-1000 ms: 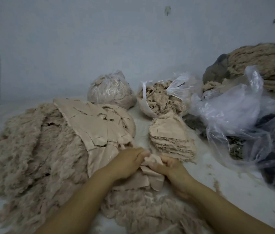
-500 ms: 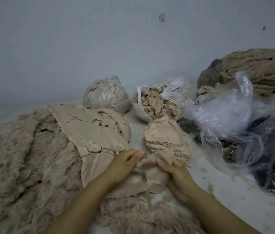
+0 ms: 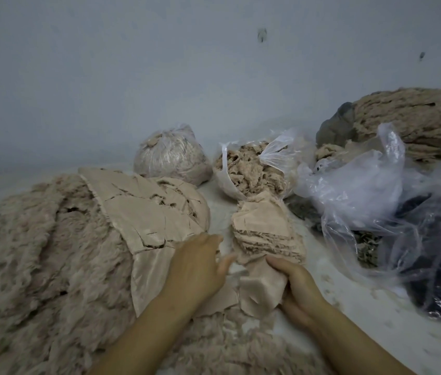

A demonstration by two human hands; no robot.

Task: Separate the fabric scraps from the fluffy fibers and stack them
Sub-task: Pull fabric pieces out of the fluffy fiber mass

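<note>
While your right hand [image 3: 293, 282] grips a pink-beige fabric scrap [image 3: 258, 290], fingers curled tight around its upper end, the scrap hangs down and crumples against the white work surface [image 3: 354, 315] just in front of you. Your left hand [image 3: 197, 269] sits beside it, palm down, fingers spread loose and holding nothing, resting on the smooth fabric backing [image 3: 146, 220] that drapes over the big mound of fluffy fibers [image 3: 41, 255]. The two hands are near each other but apart, with the scrap between them.

Just beyond your right hand is the stack of fabric scraps [image 3: 265, 234], layered flat pieces with frayed edges, its near edge touching the piece you hold. The backing on the mound is split into cracked panels, and fluff shows through the gaps. More fluffy fiber spills along the bottom edge under your forearms.

Further back, a tied clear bag [image 3: 172, 158] packed with pale material stands by the wall [image 3: 160, 77], and next to it an open clear bag [image 3: 252, 171] full of loose fiber clumps sits right behind the scrap stack. Off to your right, crumpled clear plastic bags [image 3: 362, 185] pile up over something dark, too dim to tell what. Behind them lies a large roll of shaggy beige material [image 3: 416, 117] against the wall.
</note>
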